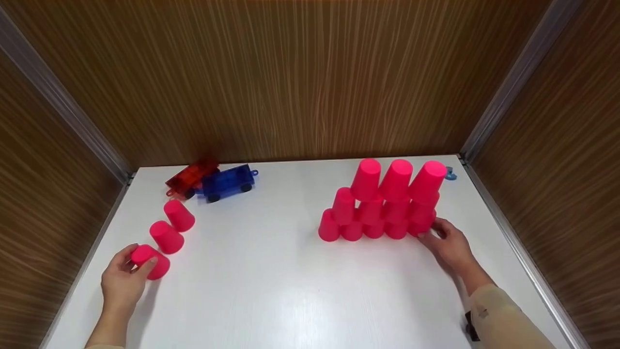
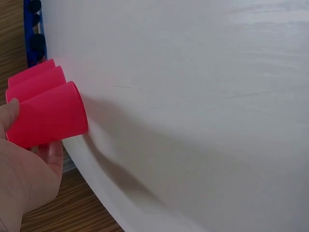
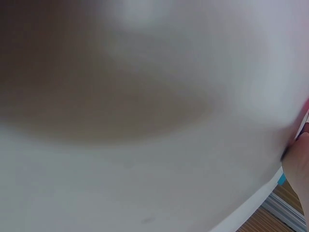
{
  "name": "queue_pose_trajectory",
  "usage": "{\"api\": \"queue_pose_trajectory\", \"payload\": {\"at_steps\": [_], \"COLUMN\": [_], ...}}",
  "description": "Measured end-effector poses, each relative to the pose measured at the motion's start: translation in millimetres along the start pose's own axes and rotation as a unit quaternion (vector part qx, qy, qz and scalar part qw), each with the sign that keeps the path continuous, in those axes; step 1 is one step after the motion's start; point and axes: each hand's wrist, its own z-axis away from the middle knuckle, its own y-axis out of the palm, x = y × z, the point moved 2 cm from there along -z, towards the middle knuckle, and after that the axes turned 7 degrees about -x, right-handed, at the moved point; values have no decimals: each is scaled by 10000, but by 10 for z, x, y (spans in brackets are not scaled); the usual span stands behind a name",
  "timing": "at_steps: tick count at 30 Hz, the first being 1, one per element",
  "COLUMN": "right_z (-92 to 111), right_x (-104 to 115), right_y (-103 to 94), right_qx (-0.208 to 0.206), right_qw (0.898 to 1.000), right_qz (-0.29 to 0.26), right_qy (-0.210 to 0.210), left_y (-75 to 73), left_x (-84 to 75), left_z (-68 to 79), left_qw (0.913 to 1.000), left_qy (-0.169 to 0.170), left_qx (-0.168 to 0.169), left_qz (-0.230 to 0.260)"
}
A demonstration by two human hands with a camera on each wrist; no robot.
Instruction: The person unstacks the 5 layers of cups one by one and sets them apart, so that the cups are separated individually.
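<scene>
At the left, my left hand [image 1: 123, 278] grips a pink cup [image 1: 157, 265], upside down, with the thumb on its near side and the fingers behind. Two more upturned pink cups, a middle one [image 1: 167, 237] and a far one [image 1: 179, 215], stand in a slanting line beyond it. On the right rises a stack of upturned pink cups in three tiers, with three cups [image 1: 397, 180] on top. My right hand [image 1: 450, 246] holds the bottom cup [image 1: 420, 227] at the stack's right end between thumb and fingers. In the right wrist view, only part of this hand [image 3: 299, 162] shows at the edge.
A red toy wagon [image 1: 193, 178] and a blue toy wagon [image 1: 227, 183] sit at the back left of the white table [image 1: 271, 291]. A small light-blue object [image 1: 450, 173] lies behind the stack. Wood-patterned panels [image 1: 310, 82] enclose the back and sides.
</scene>
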Motion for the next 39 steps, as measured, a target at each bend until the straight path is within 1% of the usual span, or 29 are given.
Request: {"api": "queue_pose_trajectory", "payload": {"at_steps": [4, 11, 15, 18, 21, 23, 24, 26, 29, 31, 32, 34, 36, 39], "right_z": [2, 22, 15, 8, 5, 5, 5, 6, 6, 3, 1, -5, -14, -23], "right_x": [11, 27, 32, 39, 40, 37, 35, 30, 25, 19, 16, 9, 0, -16], "right_y": [6, 9, 22, 38, 51, 56, 57, 54, 51, 49, 47, 38, 24, -3], "right_qx": [15, -60, -50, -46, -46, -52, -53, -49, -46, -41, -38, -46, -56, -72], "right_qw": [9999, 10000, 10000, 10000, 10000, 9999, 9999, 9999, 9999, 10000, 10000, 10000, 10000, 9999], "right_qz": [-69, 62, 48, 13, 25, 53, 70, 92, 65, 24, -2, -17, -44, -61], "right_qy": [77, -48, -69, -45, -44, -70, -83, -109, -74, -40, -26, 2, -37, -47], "left_y": [5, -12, -38, -74, -114, -125, -124, -93, 25, 160, 240, 429, 643, 1005], "left_x": [12, 33, 19, -40, -172, -316, -404, -622, -1005, -1280, -1416, -1682, -1932, -2267], "left_z": [-9, -13, -13, -1, 21, 44, 57, 92, 178, 250, 292, 371, 457, 582], "left_qw": [10000, 9998, 9999, 9999, 9997, 9994, 9991, 9984, 9945, 9887, 9845, 9730, 9590, 9370], "left_qy": [52, 195, 114, 37, 80, 184, 289, 505, 1027, 1483, 1721, 2219, 2650, 3128], "left_qx": [-7, 18, 95, 75, -25, -90, -105, -82, 57, 222, 336, 587, 859, 1201], "left_qz": [10, 4, -39, -133, -234, -271, -288, -261, -216, -84, -3, 229, 525, 991]}}
